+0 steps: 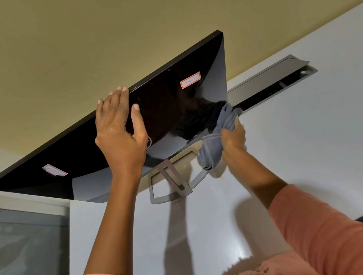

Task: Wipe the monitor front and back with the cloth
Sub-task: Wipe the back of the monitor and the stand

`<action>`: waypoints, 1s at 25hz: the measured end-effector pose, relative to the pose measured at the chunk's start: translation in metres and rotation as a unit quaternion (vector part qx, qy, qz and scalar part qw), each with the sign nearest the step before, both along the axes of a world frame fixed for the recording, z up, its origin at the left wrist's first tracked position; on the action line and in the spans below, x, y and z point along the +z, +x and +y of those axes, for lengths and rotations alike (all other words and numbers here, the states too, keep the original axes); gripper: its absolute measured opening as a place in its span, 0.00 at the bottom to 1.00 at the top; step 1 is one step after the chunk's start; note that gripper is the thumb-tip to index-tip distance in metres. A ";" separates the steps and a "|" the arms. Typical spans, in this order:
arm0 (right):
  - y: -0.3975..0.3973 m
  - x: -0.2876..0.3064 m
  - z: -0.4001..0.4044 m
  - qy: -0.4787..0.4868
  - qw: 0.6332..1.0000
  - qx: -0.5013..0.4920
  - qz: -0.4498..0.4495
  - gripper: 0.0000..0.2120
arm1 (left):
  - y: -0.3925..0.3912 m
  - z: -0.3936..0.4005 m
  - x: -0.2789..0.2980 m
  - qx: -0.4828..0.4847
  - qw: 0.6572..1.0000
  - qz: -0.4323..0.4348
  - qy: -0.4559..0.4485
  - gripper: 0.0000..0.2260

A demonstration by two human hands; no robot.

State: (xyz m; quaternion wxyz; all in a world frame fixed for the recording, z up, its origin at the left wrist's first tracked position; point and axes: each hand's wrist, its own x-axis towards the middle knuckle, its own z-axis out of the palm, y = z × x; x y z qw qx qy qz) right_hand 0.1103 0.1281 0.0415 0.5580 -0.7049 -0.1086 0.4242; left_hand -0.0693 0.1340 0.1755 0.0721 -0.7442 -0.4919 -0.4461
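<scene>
The left hand (119, 132) lies flat, fingers straight, on the black monitor (168, 107) back. At its four o'clock, the right hand (233, 137) grips the grey cloth (214, 142) against the monitor's lower corner.

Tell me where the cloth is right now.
In the head view the grey cloth is right of centre, bunched in the right hand and pressed against the monitor near its lower right corner.
</scene>
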 end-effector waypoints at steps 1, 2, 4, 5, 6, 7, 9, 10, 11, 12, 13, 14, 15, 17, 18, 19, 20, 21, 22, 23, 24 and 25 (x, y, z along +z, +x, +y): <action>0.006 0.003 0.006 0.005 1.000 0.003 -0.021 0.26 | 0.000 0.001 0.000 0.000 1.000 0.000 0.000 0.14; 0.008 0.006 0.011 0.006 1.000 0.005 -0.029 0.27 | 0.000 0.001 0.000 -0.001 1.000 0.001 -0.001 0.14; 0.001 0.007 0.014 -0.019 0.998 0.026 -0.057 0.27 | 0.000 0.001 0.000 0.000 1.000 0.001 -0.002 0.14; -0.009 0.006 0.010 -0.037 0.994 0.053 -0.086 0.28 | 0.000 0.000 0.000 0.001 1.000 0.000 -0.003 0.14; -0.021 0.002 0.005 -0.047 0.989 0.085 -0.112 0.28 | 0.000 0.000 0.000 0.001 1.000 -0.002 -0.004 0.15; -0.032 -0.003 -0.001 -0.048 0.984 0.107 -0.134 0.29 | 0.000 -0.001 0.000 -0.001 1.000 -0.004 -0.006 0.15; -0.039 -0.013 -0.004 -0.030 0.980 0.112 -0.162 0.30 | -0.001 -0.001 0.000 -0.002 1.000 -0.001 -0.009 0.15; -0.034 -0.016 -0.001 -0.026 0.980 0.101 -0.171 0.31 | -0.002 -0.002 0.000 -0.002 1.000 0.004 -0.009 0.15; -0.027 -0.017 0.005 -0.029 0.979 0.093 -0.178 0.31 | -0.002 -0.002 0.001 -0.002 1.000 0.007 -0.010 0.15; -0.018 -0.019 0.011 -0.037 0.979 0.083 -0.182 0.31 | -0.003 -0.002 0.001 -0.004 1.000 0.008 -0.011 0.15; -0.011 -0.021 0.015 -0.043 0.976 0.076 -0.201 0.31 | -0.002 -0.003 0.002 -0.006 1.000 0.007 -0.012 0.15; -0.007 -0.024 0.018 -0.047 0.969 0.074 -0.229 0.31 | -0.002 -0.003 0.002 -0.007 1.000 0.007 -0.013 0.15; -0.009 -0.026 0.017 -0.042 0.962 0.084 -0.255 0.32 | -0.001 -0.003 0.002 -0.007 1.000 0.007 -0.013 0.15; -0.024 -0.037 0.006 -0.029 0.917 0.157 -0.366 0.32 | -0.001 -0.003 0.002 -0.005 1.000 0.008 -0.009 0.15; -0.030 -0.049 -0.007 -0.019 0.870 0.221 -0.441 0.32 | -0.001 -0.002 0.002 -0.006 1.000 0.007 -0.009 0.15; -0.036 -0.059 -0.022 -0.007 0.795 0.290 -0.532 0.31 | -0.001 -0.002 0.002 -0.007 1.000 0.006 -0.009 0.15; -0.039 -0.067 -0.037 -0.005 0.700 0.340 -0.628 0.31 | -0.002 -0.002 0.002 -0.008 1.000 0.005 -0.009 0.15; -0.035 -0.072 -0.048 0.005 0.627 0.353 -0.694 0.31 | -0.002 -0.002 0.001 -0.009 1.000 0.007 -0.008 0.15; -0.031 -0.074 -0.051 0.043 0.580 0.354 -0.733 0.33 | -0.002 -0.002 0.001 -0.010 1.000 0.009 -0.007 0.15; -0.024 -0.073 -0.050 0.095 0.543 0.377 -0.744 0.34 | -0.002 -0.002 0.001 -0.011 1.000 0.012 -0.006 0.15; -0.016 -0.069 -0.045 0.129 0.483 0.418 -0.759 0.35 | -0.003 -0.002 0.001 -0.012 1.000 0.014 -0.006 0.15; -0.006 -0.066 -0.037 0.147 0.413 0.420 -0.795 0.34 | -0.003 -0.002 0.001 -0.013 1.000 0.013 -0.007 0.15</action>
